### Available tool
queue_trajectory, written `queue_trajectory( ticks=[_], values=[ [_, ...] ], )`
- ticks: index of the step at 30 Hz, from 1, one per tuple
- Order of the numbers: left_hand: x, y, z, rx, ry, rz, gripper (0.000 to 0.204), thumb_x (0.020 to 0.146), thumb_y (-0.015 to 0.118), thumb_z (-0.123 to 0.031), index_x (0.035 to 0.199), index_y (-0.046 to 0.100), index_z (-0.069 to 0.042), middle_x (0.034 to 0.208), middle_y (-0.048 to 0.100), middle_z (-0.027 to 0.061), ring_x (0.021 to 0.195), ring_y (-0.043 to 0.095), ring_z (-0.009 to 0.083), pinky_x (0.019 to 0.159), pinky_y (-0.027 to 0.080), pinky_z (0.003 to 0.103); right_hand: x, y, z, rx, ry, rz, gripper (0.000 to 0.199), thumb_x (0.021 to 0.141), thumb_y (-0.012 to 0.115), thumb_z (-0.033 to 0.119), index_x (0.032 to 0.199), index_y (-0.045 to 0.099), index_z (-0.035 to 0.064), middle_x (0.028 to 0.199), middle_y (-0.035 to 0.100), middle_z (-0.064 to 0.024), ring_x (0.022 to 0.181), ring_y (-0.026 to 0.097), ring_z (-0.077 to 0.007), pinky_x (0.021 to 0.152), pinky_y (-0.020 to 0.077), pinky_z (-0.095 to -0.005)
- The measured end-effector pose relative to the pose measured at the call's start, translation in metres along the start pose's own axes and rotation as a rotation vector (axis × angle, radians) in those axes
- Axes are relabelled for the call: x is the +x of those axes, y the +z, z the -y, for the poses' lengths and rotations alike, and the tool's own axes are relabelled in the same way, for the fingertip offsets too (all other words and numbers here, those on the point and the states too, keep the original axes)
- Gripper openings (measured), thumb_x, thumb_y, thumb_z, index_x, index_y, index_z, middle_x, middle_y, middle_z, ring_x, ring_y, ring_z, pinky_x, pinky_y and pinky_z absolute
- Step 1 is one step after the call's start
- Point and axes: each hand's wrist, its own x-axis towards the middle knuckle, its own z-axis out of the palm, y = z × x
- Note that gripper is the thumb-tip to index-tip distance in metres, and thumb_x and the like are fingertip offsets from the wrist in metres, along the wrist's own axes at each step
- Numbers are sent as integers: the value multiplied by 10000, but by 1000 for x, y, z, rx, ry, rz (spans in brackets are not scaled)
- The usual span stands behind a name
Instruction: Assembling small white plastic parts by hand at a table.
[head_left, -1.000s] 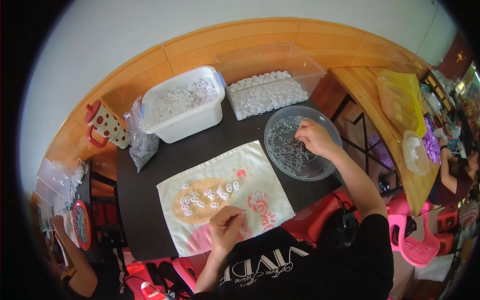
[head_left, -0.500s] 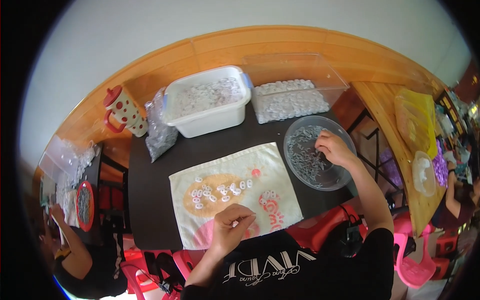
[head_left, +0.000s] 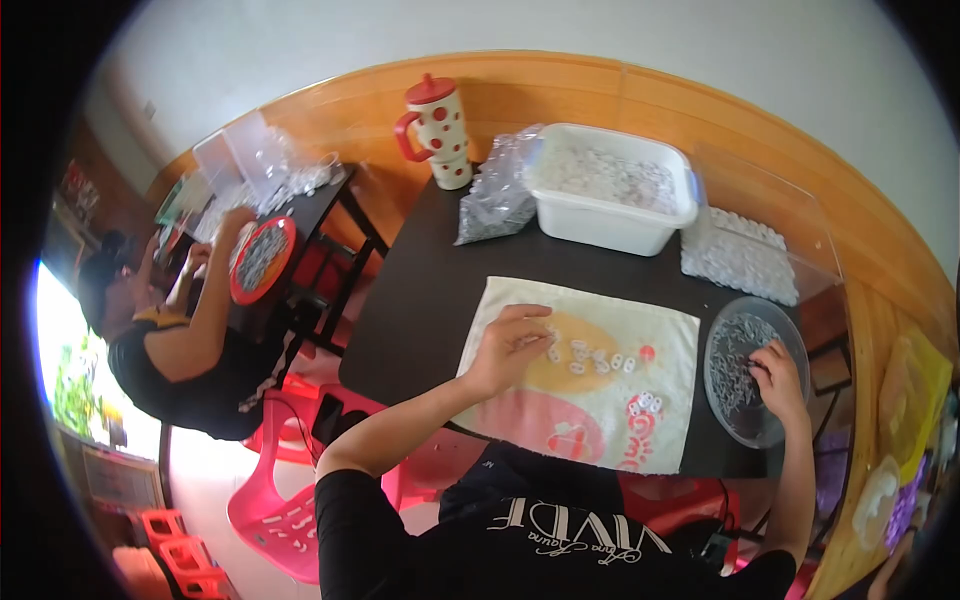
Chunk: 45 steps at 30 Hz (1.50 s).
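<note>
**On the cloth, hands split between row and bowl**

Over the cloth (head_left: 585,385) on the black table (head_left: 420,300), the left hand (head_left: 510,345) hovers with fingers curled and pinched together at the near end of a row of small white pieces (head_left: 590,355); whether it grips one I cannot tell. Right of the cloth, the right hand (head_left: 778,375) dips into the clear bowl (head_left: 750,385), fingers bent down among grey bits, grip hidden. The bowl sits within easy reach, likely as a supply. Beyond the cloth stand a white tub (head_left: 610,190), a plastic bag (head_left: 495,195) and a spotted mug (head_left: 440,130). Far left of the cloth, another person works over a red tray (head_left: 262,258).
</note>
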Motion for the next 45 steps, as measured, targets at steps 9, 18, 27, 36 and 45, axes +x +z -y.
queue_trajectory(
  ticks=[9, 18, 27, 36, 45],
  values=[
    [-48, 30, -75, -102, 186, -44, 152, 825, 710, 68, 961, 725, 0, 1040, 673, 125, 871, 634, 207, 721, 504, 295, 8, 13, -12, 42, 57, 16, 166, 761, 618, -125, 864, 569, -4, 842, 540, -139, 749, 577, -301, 678, 464, -361],
    [-55, 84, -61, -824, -148, -42, 99, 909, 695, -11, 1004, 711, 12, 867, 672, 27, 822, 619, 74, 692, 481, 202, -1, 22, -27, 303, 266, -62, 141, 815, 607, -117, 879, 576, 5, 801, 520, -14, 692, 496, -88, 634, 404, -240],
    [-47, 87, -47, -926, -227, -7, 96, 923, 654, 14, 995, 704, -26, 928, 712, 38, 817, 652, 92, 681, 524, 234, 13, 54, 162, 773, -32, -334, 131, 798, 575, -72, 911, 586, -5, 960, 572, -86, 888, 533, -151, 810, 431, -267],
    [-53, 64, -53, -929, -249, -124, 124, 920, 616, 65, 1013, 683, 16, 932, 721, 95, 809, 667, 133, 695, 523, 249, 30, 101, 208, 1213, 0, -135, 169, 882, 577, -118, 1032, 580, -42, 983, 559, -83, 889, 533, -127, 795, 433, -251],
    [-60, 67, -59, -886, -236, -118, 141, 920, 634, 55, 1048, 686, 28, 894, 718, 97, 769, 644, 118, 688, 516, 245, 25, 105, 222, 1143, -4, -152, 185, 871, 584, -140, 1021, 566, -34, 976, 550, -83, 860, 509, -113, 763, 409, -234]
  ],
)
